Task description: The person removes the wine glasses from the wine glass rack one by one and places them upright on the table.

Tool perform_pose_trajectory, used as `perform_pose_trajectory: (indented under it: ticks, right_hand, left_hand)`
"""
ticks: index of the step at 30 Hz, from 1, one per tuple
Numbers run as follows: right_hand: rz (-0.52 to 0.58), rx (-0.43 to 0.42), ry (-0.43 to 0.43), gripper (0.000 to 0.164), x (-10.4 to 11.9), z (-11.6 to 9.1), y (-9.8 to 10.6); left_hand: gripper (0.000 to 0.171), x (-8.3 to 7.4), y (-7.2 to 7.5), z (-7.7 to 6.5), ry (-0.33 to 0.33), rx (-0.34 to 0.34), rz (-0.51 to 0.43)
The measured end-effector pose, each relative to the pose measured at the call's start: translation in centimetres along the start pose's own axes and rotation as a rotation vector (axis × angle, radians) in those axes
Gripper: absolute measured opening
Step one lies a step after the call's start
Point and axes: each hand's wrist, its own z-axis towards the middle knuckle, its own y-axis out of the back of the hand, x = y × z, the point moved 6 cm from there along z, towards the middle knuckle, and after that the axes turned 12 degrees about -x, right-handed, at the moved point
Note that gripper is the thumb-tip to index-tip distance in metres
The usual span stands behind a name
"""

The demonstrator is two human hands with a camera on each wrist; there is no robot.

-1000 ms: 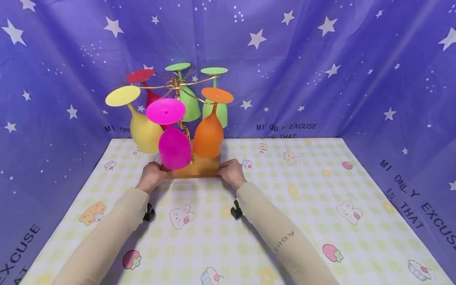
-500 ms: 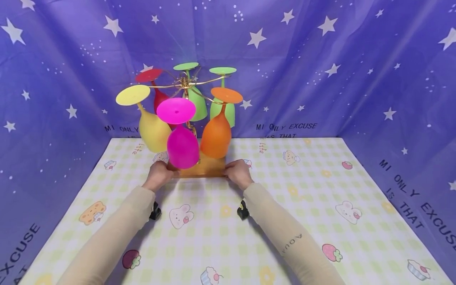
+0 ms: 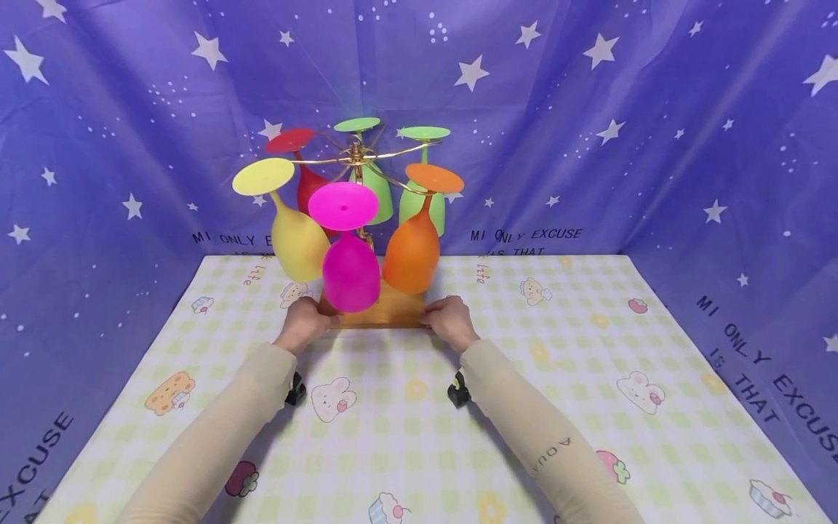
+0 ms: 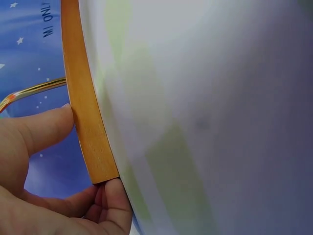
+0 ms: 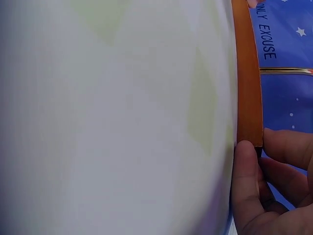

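Note:
A wine glass rack with a wooden base (image 3: 386, 311) and curved gold arms (image 3: 356, 153) stands left of the table's middle. Several coloured goblets hang upside down from it. In front are a magenta goblet (image 3: 350, 273), a yellow goblet (image 3: 300, 244) and an orange goblet (image 3: 412, 251); a red goblet (image 3: 309, 185) and two green ones hang behind. My left hand (image 3: 306, 324) grips the base's left end, its thumb on top and its curled fingers against the end face (image 4: 105, 178). Gripping the right end likewise is my right hand (image 3: 450, 322), with the thumb (image 5: 288, 142) over the upper edge.
The table wears a checked cloth (image 3: 556, 407) printed with bunnies, strawberries and cupcakes. Purple star-patterned curtains (image 3: 537, 109) close off the back and both sides, near behind the rack. The hanging goblets reach out beyond the base.
Both hands have moved to the right along the table, and the rack with its goblets has shifted right with them. The hold on the base looks the same.

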Motion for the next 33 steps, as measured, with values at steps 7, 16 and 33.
perform_pose_trajectory:
  ticks: [7,16,33]
  right_hand:
    - [0.003,-0.001,-0.004,0.026,-0.4,0.0,1.2]
    - [-0.018,-0.003,-0.034,0.029,-1.1,0.3,2.6]
    - [-0.051,-0.024,-0.043,0.024,-2.3,1.0,4.4]
  left_hand:
    - [0.034,-0.8,-0.7,-0.2,-0.008,0.012,-0.037]
    - [0.038,-2.0,-1.5,-0.5,-0.016,0.027,-0.03]
    - [0.04,-3.3,-2.9,-0.6,-0.019,0.032,-0.006]
